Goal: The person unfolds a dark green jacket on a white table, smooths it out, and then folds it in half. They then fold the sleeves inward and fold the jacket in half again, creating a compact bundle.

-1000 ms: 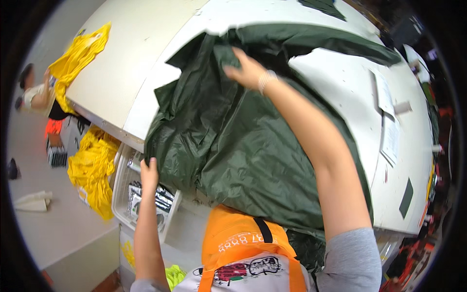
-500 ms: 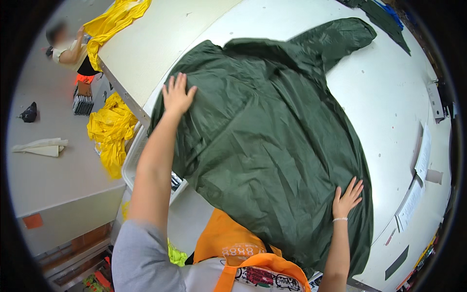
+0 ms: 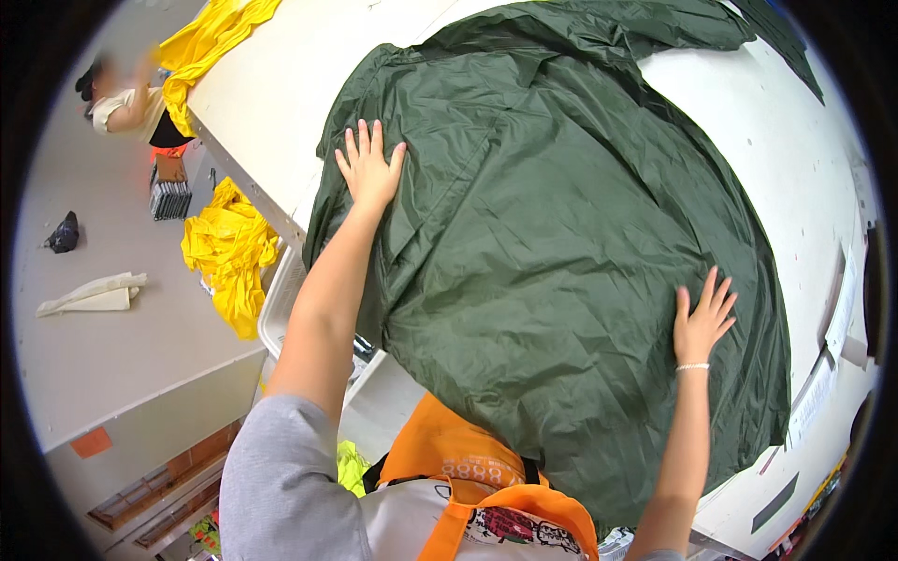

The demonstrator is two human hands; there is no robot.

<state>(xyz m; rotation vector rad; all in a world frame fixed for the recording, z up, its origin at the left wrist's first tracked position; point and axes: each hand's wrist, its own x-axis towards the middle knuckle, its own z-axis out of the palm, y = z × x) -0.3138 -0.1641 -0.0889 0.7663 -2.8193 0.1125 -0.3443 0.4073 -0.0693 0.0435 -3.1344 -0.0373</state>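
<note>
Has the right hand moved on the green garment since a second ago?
Yes. The right hand has left the far part of the dark green garment and now lies flat near its right edge, closer to the person, judged against the white table.

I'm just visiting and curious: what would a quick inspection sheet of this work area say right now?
Surface: wide white table, mostly covered.
Job's things: large dark green shiny garment spread flat, its near edge hanging over the table's edge.
Clutter: paper slips at the table's right edge.
Hands: left hand and right hand pressed flat on the garment, fingers spread.
Cables: nothing seen.
Surroundings: yellow fabric pile on the floor at left; another person at far left.
</note>
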